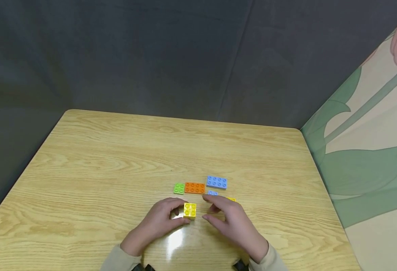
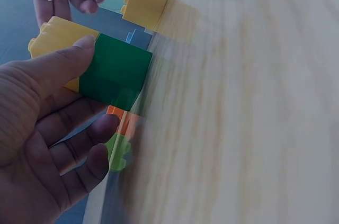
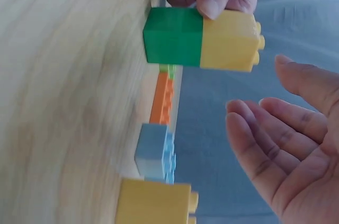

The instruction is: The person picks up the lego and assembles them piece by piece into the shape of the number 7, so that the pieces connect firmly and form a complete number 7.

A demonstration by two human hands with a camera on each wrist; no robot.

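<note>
A yellow brick [image 1: 190,210] sits on top of a dark green brick [image 3: 174,36], the two joined in a stack that stands on the table. My left hand [image 1: 161,220] holds this stack, its thumb on the yellow brick [image 2: 58,36] in the left wrist view. To the right of the stack, my right hand [image 1: 234,224] is apart from it, fingers slightly bent, nothing between them. Near that hand are a small blue brick [image 3: 153,151] and another yellow brick [image 3: 153,202], the latter partly hidden by the hand in the head view.
Behind the hands on the wooden table [image 1: 117,150] lie a light green brick [image 1: 179,188], an orange brick [image 1: 195,188] and a longer blue brick [image 1: 217,182]. A dark cloth [image 1: 151,56] hangs beyond the far edge; a patterned cloth [image 1: 381,158] is at the right.
</note>
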